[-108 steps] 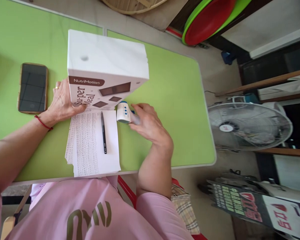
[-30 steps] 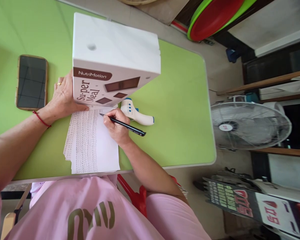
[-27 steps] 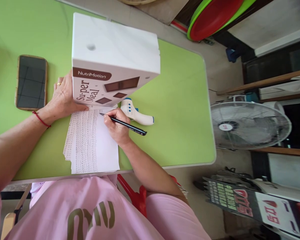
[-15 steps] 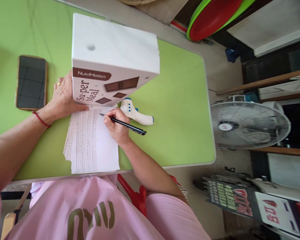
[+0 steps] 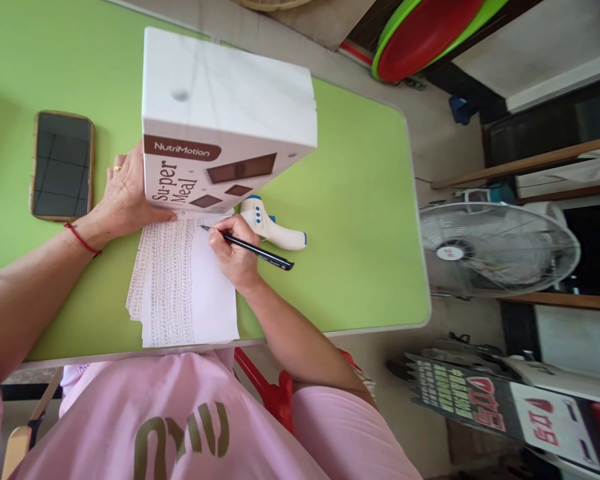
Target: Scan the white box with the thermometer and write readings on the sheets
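Note:
My right hand (image 5: 236, 252) is closed around a black pen (image 5: 261, 253), its tip at the upper part of a stack of white paper (image 5: 213, 293). Rows of small handwriting fill the left and middle of the top sheet. My left hand (image 5: 125, 190) lies flat with its thumb stretched over the sheet's top edge; its other fingertips are partly hidden behind the box. A white "NutriMotion Su-per Meal" box (image 5: 230, 90) stands over the far end of the paper. Just beyond my right hand lies a white infrared thermometer (image 5: 280, 233), partly hidden.
A phone (image 5: 63, 165) in a case lies left of my left hand on the green table (image 5: 365, 220). Past the table's right edge stands a fan (image 5: 500, 250). A red chair (image 5: 275, 393) shows below the near edge.
The pen tip and my right hand have shifted very slightly to the right across the sheet. My left hand stays in place.

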The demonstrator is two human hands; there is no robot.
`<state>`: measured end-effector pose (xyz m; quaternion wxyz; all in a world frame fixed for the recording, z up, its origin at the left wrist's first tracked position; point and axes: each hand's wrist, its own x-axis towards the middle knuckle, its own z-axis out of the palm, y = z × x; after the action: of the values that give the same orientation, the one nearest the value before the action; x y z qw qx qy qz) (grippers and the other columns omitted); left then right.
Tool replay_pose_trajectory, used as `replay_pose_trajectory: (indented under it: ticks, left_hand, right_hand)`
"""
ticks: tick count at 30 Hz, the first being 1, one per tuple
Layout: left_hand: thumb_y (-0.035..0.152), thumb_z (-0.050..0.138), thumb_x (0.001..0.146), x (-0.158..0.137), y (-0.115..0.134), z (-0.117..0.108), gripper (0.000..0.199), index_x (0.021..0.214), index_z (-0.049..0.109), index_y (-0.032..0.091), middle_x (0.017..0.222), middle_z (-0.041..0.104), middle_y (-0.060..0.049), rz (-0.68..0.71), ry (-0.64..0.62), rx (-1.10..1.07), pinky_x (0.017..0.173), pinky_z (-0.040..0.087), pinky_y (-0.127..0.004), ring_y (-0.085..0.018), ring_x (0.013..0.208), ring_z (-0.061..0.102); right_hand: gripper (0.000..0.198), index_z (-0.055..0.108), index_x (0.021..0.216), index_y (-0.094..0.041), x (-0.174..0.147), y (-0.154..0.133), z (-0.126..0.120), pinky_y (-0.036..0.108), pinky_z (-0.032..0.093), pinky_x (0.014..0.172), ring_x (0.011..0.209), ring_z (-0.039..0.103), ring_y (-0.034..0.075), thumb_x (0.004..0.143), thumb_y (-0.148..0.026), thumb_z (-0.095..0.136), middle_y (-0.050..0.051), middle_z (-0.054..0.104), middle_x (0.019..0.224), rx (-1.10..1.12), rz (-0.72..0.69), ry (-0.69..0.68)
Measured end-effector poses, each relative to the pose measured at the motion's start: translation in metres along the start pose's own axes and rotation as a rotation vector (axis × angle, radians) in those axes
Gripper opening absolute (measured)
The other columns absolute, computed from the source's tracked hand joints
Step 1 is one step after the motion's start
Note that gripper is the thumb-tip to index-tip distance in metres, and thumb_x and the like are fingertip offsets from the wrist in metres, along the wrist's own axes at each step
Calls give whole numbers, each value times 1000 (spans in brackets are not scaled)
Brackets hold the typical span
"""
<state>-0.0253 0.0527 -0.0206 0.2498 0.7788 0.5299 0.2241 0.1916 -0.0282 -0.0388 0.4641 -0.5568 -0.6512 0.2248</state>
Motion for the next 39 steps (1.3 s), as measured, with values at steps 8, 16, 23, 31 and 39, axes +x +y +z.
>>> replay_pose_trajectory:
  ticks: [8, 16, 23, 31, 39]
  left_hand:
    - [82, 72, 55, 0, 3, -1, 109, 141, 39, 24, 145, 44, -13, -21, -13, 14, 104, 35, -66, -47, 128, 42]
    - [78, 75, 57, -1, -4, 3, 111, 147, 32, 30, 145, 46, -10, 15, 40, 3, 105, 36, -65, -46, 130, 41]
    - [82, 67, 57, 1, -3, 0, 108, 144, 38, 24, 140, 48, -13, -12, -17, 17, 103, 32, -68, -48, 128, 42]
    - [82, 67, 56, 0, 0, 0, 109, 144, 37, 24, 142, 47, -12, -16, 4, 2, 104, 33, -67, -45, 128, 41]
    - [89, 62, 55, 1, 0, 0, 110, 139, 43, 22, 140, 49, -13, -19, 1, 30, 103, 35, -63, -46, 126, 44]
  right_hand:
    - [13, 47, 71, -24, 0, 0, 0, 24, 40, 51, 50, 43, 9, 82, -26, 55, -7, 49, 58, 6, -22, -6]
    - [12, 49, 72, -24, -1, 2, -3, 24, 41, 50, 50, 45, 9, 82, -27, 54, -7, 51, 58, -1, -12, 45]
    - [14, 47, 69, -24, 0, 3, -1, 24, 42, 52, 52, 46, 9, 81, -25, 55, -7, 52, 59, 25, -31, 57]
    - [15, 46, 68, -23, 0, 3, -2, 24, 39, 50, 50, 43, 8, 79, -19, 56, -7, 50, 58, 32, -75, 54]
    - [13, 49, 72, -23, -1, 3, -2, 24, 42, 53, 52, 46, 9, 83, -26, 55, -7, 53, 61, 21, -46, 43]
